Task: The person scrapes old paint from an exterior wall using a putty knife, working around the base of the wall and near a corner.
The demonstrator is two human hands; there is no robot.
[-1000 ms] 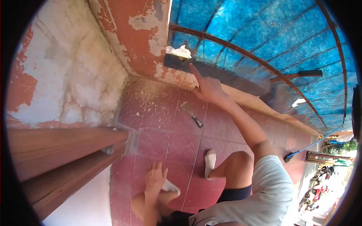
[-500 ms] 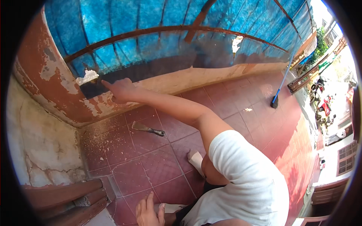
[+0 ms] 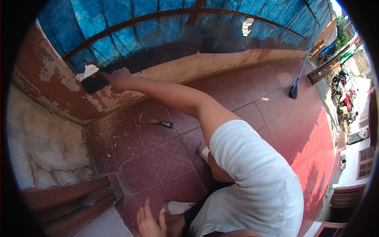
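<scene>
Red tile floor [image 3: 244,110] covers center and right. Blue sheet [image 3: 94,23] spans the top, dark strip [image 3: 169,59] along its lower edge, peeling orange wall [image 3: 43,67] at left. Blue-handled broom [image 3: 293,93] upper right. Right hand [image 3: 117,80] upper left, index extended at the strip; nothing gripped, contact can't tell. Left hand [image 3: 151,223] bottom center, fingers loose, empty. Scraper [image 3: 152,120] flat on tiles, left of center. Torn hole [image 3: 89,72] just left of right fingertip.
</scene>
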